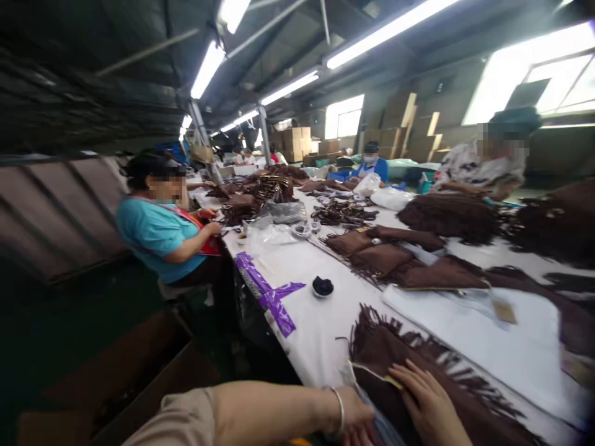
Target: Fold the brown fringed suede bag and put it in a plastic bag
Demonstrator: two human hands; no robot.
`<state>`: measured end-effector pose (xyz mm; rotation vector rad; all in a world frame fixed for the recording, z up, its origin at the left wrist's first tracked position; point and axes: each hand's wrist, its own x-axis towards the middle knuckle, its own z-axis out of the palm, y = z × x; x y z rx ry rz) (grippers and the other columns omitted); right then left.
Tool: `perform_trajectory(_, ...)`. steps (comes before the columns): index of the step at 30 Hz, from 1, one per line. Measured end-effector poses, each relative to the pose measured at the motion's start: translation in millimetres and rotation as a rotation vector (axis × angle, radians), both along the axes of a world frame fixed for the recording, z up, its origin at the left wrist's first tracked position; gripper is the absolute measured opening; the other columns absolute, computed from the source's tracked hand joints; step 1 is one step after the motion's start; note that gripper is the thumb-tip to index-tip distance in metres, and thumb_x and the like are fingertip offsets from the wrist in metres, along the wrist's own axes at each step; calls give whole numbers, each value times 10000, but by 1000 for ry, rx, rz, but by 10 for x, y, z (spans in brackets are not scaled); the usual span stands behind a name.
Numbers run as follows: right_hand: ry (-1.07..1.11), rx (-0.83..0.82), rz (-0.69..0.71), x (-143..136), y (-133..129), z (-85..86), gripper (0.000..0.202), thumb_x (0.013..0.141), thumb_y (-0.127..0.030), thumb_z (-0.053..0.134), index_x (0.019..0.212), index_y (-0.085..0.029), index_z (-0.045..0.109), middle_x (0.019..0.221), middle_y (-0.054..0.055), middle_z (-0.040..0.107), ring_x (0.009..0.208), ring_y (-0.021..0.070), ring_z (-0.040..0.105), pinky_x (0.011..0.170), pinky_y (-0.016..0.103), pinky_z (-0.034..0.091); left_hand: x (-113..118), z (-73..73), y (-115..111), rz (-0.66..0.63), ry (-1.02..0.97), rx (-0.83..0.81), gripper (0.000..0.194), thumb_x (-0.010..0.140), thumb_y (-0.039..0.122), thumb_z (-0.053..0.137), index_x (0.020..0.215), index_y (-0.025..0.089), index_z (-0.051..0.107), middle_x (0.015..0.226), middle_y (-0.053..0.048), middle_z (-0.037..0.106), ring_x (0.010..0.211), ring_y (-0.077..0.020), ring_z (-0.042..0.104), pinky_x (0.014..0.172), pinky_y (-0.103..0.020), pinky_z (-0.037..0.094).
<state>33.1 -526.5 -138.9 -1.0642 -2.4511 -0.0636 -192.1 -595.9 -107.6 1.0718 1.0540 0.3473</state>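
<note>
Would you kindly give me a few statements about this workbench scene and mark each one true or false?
1. Both hands rest on a brown fringed bag. True: the left hand and the right hand lie on it.
2. The left wrist is bare. False: it wears a bracelet.
3. Green tape is stuck on the table's edge. False: the tape is purple.
4. A small dish of dark contents sits on the white table. True.
5. The nearest co-worker wears a yellow shirt. False: it is turquoise.
</note>
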Motion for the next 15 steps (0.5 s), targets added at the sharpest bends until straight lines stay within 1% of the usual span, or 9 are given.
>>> perform_trajectory(2,-52,-19,-64,-29,-85,76,331,922,-296,375,1180,-303,581,1240,-52,539,1212,246,438,960,514,425,-28,-24,21,-119,49,-94,704,698,813,408,530,166,628,449,-107,592,460,-276,612,372,-377,468)
perform_trajectory(3,-60,-2,-76,-54,-111,108,329,931,-297,371,1192,-293,570,1253,-51,530,1226,239,420,973,494,408,-87,-6,41,-127,93,-113,709,676,825,419,511,166,620,436,-107,592,439,-275,606,372,-384,471)
perform_trajectory(4,-59,33,-78,-76,-131,138,325,937,-299,369,1194,-286,567,1258,-52,528,1234,234,409,981,472,392,-163,24,68,-105,137,-118,703,671,824,429,505,166,613,435,-102,597,432,-268,606,393,-393,486)
perform_trajectory(5,-55,80,-73,-91,-149,166,321,941,-296,370,1193,-277,567,1258,-52,528,1241,231,398,994,454,368,-248,62,102,-40,175,-112,690,675,814,442,501,165,602,431,-92,598,430,-257,607,426,-397,503)
perform_trajectory(7,-45,186,-36,-101,-182,215,320,938,-277,382,1202,-254,561,1260,-47,528,1251,232,381,1040,439,294,-409,131,194,159,203,-84,653,698,781,467,519,162,574,416,-62,586,417,-222,600,486,-382,525)
perform_trajectory(8,-45,228,-10,-99,-196,234,328,931,-259,393,1219,-241,549,1267,-42,523,1254,234,375,1068,442,246,-476,155,251,255,196,-74,629,710,761,479,553,159,566,421,-46,585,410,-201,593,507,-365,528)
perform_trajectory(10,-57,273,45,-87,-218,258,357,910,-217,413,1250,-218,524,1285,-21,511,1248,237,381,1105,460,167,-568,172,372,403,163,-67,562,723,705,538,659,147,567,478,-28,613,428,-167,599,541,-328,528)
perform_trajectory(11,-64,278,62,-79,-223,259,371,901,-198,414,1257,-207,517,1295,-5,502,1241,236,390,1113,468,146,-594,169,428,442,144,-76,539,724,678,565,704,139,569,516,-31,631,452,-160,611,558,-317,529)
perform_trajectory(15,-80,264,80,-28,-219,215,402,887,-156,370,1264,-189,505,1339,50,457,1225,225,413,1113,481,125,-608,153,549,478,23,-167,529,744,633,582,808,108,582,691,-92,684,635,-197,683,666,-338,546)
